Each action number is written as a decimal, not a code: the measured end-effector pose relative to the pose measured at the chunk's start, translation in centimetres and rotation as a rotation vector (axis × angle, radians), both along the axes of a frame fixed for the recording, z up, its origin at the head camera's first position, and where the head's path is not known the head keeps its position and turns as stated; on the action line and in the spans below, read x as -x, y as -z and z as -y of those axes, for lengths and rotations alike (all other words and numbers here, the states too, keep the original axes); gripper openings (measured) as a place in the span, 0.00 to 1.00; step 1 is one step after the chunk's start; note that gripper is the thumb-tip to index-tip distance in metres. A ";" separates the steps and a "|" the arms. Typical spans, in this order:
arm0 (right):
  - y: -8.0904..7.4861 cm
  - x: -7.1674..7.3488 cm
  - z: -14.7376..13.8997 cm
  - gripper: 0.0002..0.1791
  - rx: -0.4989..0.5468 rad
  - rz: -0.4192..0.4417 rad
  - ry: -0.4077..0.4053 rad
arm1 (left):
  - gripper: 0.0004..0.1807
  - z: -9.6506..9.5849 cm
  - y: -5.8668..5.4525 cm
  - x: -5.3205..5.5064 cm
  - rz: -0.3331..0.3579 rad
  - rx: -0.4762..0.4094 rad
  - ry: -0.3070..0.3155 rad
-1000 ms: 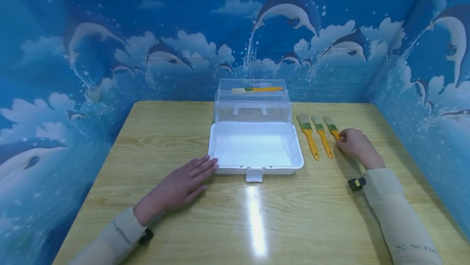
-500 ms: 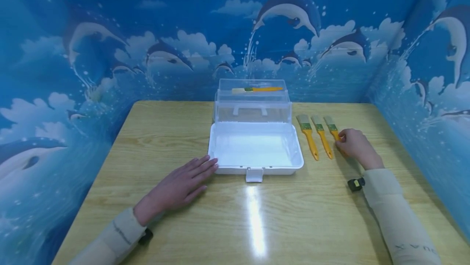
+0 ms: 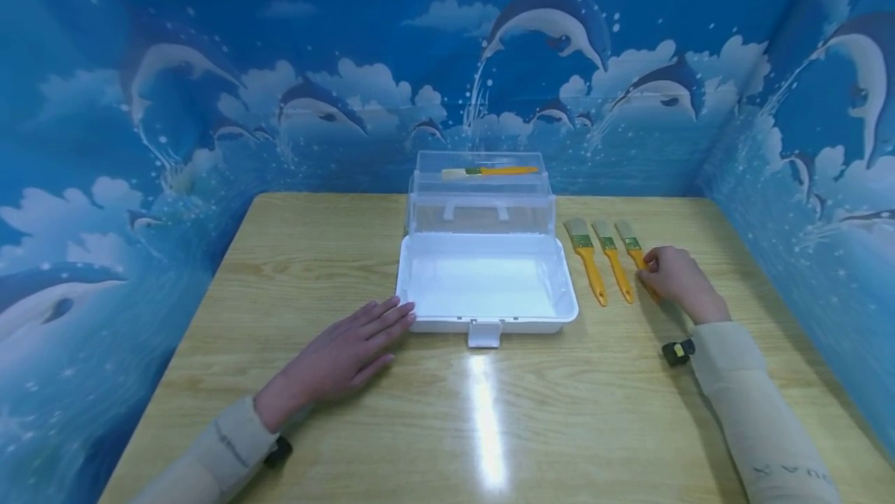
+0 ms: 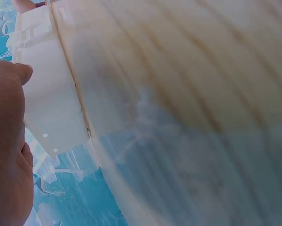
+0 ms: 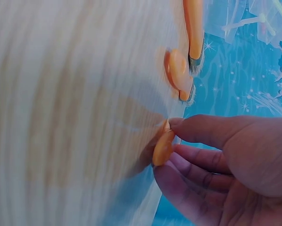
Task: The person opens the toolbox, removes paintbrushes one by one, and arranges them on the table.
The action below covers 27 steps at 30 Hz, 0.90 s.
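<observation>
A white storage box [image 3: 489,325] stands with its clear lid [image 3: 482,213] raised and tilted back. My left hand [image 3: 343,349] lies with straight fingers, the fingertips touching the box's front left corner. To the right of the box, paintbrushes with yellow handles lie side by side, bristles pointing away. My right hand [image 3: 681,279] pinches the handle of the rightmost paintbrush [image 3: 632,248] between thumb and fingers. In the right wrist view the handle's end [image 5: 163,149] shows between the fingers, low over the table. The middle paintbrush [image 3: 615,263] lies just left of it.
A wide paintbrush [image 3: 589,259] lies nearest the box. One more paintbrush [image 3: 496,171] rests sideways in the upper clear part of the lid. The box's latch [image 3: 485,333] hangs down in front. Dolphin-printed cloth [image 3: 315,38] walls the wooden table [image 3: 391,442] behind and at both sides.
My right hand has shifted very slightly left, and the handle of the rightmost paintbrush has swung a little with it. My left hand and the box have stayed in place.
</observation>
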State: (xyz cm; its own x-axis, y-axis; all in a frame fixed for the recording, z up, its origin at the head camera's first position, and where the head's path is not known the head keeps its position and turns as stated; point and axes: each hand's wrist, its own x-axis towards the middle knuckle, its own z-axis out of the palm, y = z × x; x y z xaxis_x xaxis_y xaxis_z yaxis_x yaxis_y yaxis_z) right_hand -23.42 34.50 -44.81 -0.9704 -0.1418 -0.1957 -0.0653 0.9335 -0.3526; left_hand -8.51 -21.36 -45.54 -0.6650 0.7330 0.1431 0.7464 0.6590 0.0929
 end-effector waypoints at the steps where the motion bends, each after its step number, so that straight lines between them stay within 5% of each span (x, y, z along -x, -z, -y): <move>1: 0.0 0.0 0.0 0.24 0.002 0.001 0.002 | 0.36 0.0 0.0 0.0 0.002 -0.002 -0.001; 16: 0.1 -0.1 0.3 0.26 -0.002 0.004 0.027 | 0.36 0.1 0.1 0.0 -0.035 -0.007 0.019; 27: -1.4 -0.8 1.0 0.29 -0.022 0.005 0.006 | 0.37 0.1 0.4 0.1 -0.053 -0.008 0.023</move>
